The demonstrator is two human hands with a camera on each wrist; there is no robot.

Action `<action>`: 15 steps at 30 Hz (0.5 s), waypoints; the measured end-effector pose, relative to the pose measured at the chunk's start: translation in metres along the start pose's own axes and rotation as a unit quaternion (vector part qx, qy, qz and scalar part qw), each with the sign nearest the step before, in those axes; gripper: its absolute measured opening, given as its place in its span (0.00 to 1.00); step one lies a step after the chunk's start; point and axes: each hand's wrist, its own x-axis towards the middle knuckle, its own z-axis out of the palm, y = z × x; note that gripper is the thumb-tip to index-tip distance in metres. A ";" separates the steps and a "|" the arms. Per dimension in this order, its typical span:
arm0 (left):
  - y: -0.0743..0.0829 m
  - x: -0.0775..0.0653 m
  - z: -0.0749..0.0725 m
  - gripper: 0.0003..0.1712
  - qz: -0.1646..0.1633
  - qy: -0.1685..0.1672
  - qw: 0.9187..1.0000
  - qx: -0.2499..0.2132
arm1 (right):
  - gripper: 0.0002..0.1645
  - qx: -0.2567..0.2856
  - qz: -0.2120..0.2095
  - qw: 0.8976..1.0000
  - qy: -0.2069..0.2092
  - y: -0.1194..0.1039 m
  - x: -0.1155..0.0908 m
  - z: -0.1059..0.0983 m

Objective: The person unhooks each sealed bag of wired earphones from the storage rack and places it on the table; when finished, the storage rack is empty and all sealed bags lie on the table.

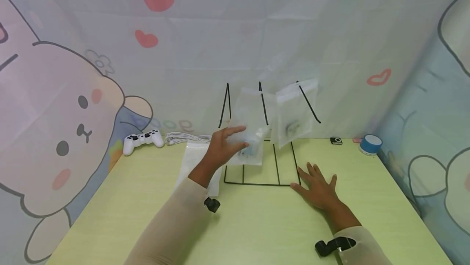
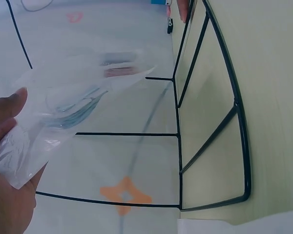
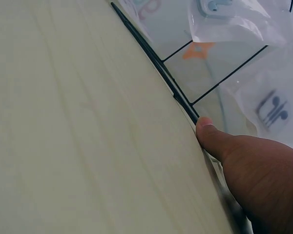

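A black wire rack [image 1: 262,184] stands on the table with hooks rising at the back. On its middle hook hangs a clear zip bag [image 1: 251,110] with thin bluish strands inside. My left hand [image 1: 222,144] is at this bag, thumb and forefinger extended and apart in front of it; in the left wrist view the bag's film lies against the hand [image 2: 12,209]. Another zip bag [image 1: 297,110], holding what look like dark coiled earphones [image 3: 272,109], hangs on the right hook. My right hand [image 1: 317,187] spreads its fingers by the rack's right front corner, thumb touching the frame.
A flat white bag [image 1: 192,163] lies left of the rack. Behind it are a white game controller [image 1: 143,140] and a coiled white cable [image 1: 187,137]. A small black clip-like device [image 1: 335,141] and a blue-and-white cylinder [image 1: 371,145] stand at the back right, near the printed cloth wall.
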 end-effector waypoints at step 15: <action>0.011 -0.015 -0.010 0.29 -0.055 -0.020 0.998 -0.012 | 0.50 -0.009 0.003 1.000 0.000 0.001 0.002 0.002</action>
